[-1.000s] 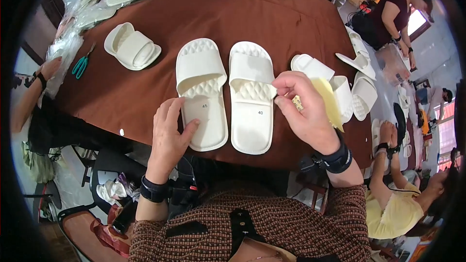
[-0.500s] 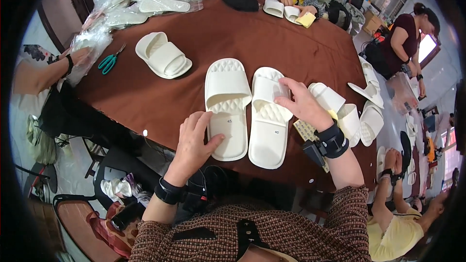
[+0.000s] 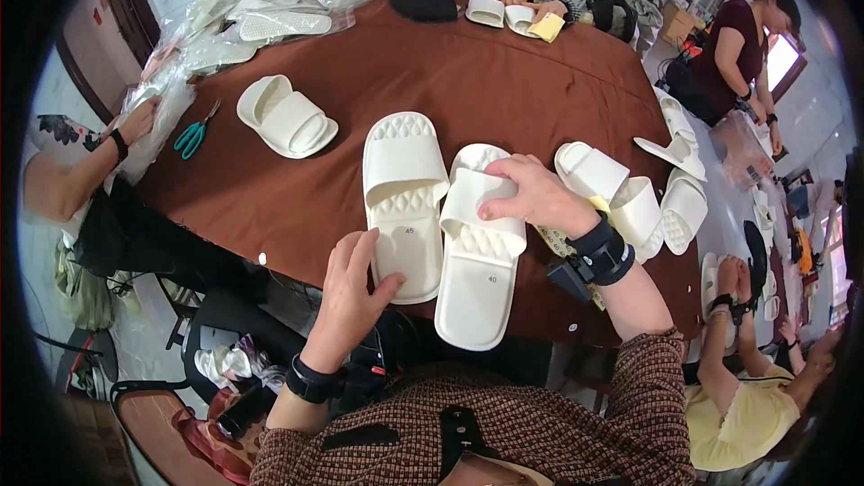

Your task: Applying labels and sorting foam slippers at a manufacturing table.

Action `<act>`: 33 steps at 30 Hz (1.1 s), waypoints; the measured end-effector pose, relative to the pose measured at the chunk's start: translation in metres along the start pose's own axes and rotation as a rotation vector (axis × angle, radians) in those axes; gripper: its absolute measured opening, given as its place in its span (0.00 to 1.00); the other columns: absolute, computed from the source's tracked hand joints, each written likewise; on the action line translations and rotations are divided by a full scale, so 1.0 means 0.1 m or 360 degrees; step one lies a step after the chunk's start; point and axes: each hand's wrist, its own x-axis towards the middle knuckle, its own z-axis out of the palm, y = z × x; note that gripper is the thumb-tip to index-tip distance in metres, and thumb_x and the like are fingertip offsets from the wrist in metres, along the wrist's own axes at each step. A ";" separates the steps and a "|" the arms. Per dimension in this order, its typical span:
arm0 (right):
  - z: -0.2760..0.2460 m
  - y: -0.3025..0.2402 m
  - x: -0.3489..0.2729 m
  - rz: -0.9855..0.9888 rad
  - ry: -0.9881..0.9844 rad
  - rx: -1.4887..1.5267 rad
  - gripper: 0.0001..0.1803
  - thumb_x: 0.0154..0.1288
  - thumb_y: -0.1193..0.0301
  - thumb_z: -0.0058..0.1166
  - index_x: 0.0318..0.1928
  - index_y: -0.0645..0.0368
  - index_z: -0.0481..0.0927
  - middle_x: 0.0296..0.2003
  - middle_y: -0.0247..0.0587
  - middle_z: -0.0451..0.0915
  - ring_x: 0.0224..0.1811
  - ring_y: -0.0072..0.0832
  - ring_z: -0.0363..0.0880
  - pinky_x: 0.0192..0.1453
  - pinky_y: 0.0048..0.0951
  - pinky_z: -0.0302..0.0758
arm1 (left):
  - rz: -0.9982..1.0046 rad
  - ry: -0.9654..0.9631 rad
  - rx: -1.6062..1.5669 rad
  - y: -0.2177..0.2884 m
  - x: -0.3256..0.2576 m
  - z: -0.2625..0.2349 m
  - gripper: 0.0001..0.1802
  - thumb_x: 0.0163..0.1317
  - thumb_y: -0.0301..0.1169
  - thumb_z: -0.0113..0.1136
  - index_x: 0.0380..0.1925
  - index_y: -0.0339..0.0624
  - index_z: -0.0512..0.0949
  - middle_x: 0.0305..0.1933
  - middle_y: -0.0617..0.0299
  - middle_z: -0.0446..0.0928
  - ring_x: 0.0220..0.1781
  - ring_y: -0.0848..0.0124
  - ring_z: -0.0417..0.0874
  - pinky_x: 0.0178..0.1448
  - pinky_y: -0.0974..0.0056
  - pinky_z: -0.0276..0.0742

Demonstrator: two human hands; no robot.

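Two white slide slippers lie side by side, toes away from me, on the brown table (image 3: 504, 81). My left hand (image 3: 353, 297) rests with spread fingers against the heel of the left slipper (image 3: 403, 182), thumb on its sole. My right hand (image 3: 533, 198) grips the strap of the right slipper (image 3: 475, 279), fingers curled over the strap's top. That slipper's heel hangs over the table's near edge.
A stacked white slipper pair (image 3: 286, 117) and teal scissors (image 3: 191, 137) lie at the left. Several more white slippers (image 3: 630, 202) crowd the right edge. Bagged slippers (image 3: 270, 18) are at the back left. Other people sit around the table, one person's hand (image 3: 135, 121) at the left.
My right hand has come down from above the right slipper onto its strap, and that slipper has slid toward me. My left hand stays at the left slipper's heel.
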 end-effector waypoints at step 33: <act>-0.11 -0.38 -0.42 -0.0338 0.0537 0.0440 0.18 0.51 0.66 0.73 0.32 0.62 0.76 0.23 0.43 0.77 0.22 0.26 0.72 0.27 0.27 0.68 | -0.1002 0.0097 -0.2054 -0.15 -0.45 -0.18 0.14 0.65 0.29 0.62 0.48 0.34 0.78 0.39 0.55 0.84 0.32 0.70 0.85 0.34 0.68 0.82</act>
